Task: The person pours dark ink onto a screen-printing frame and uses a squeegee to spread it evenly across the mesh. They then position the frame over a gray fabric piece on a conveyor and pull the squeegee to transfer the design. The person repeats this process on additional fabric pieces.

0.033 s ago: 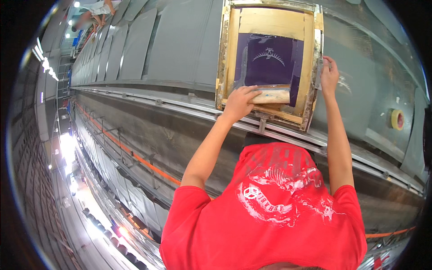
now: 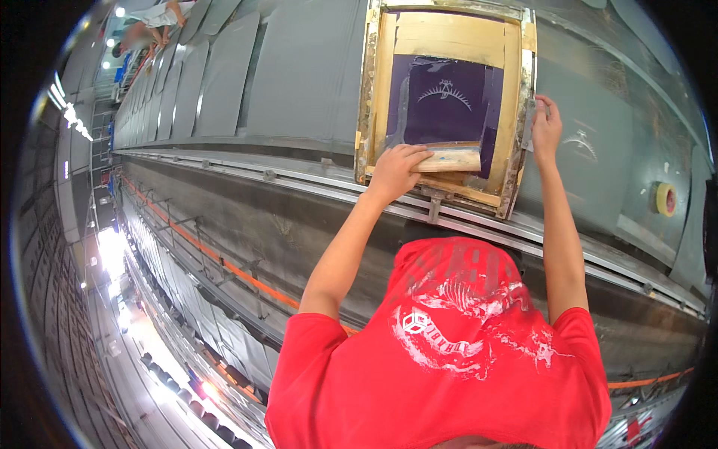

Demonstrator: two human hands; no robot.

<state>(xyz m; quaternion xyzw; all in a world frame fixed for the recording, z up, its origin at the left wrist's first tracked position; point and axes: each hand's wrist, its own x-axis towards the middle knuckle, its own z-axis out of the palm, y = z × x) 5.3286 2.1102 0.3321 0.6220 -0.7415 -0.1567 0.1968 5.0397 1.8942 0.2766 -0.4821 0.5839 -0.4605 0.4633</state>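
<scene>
A wooden screen-printing frame (image 2: pixel 380 90) with dark purple mesh (image 2: pixel 449 105) lies flat on a long table, over a grey fabric panel. A pale arc-shaped design shows in the mesh. My left hand (image 2: pixel 393 173) grips a wooden-handled squeegee (image 2: pixel 452 159) at the near end of the mesh. My right hand (image 2: pixel 546 127) presses on the frame's right side rail, fingers curled over its edge. Both forearms reach up from my red printed shirt (image 2: pixel 449 359).
Grey fabric panels (image 2: pixel 299 67) lie in a row along the table to the left. One panel at the right (image 2: pixel 583 142) carries a white printed design. A yellow tape roll (image 2: pixel 664 198) sits far right. A metal rail (image 2: pixel 247 170) runs along the table edge. Another person (image 2: pixel 161 15) works far off.
</scene>
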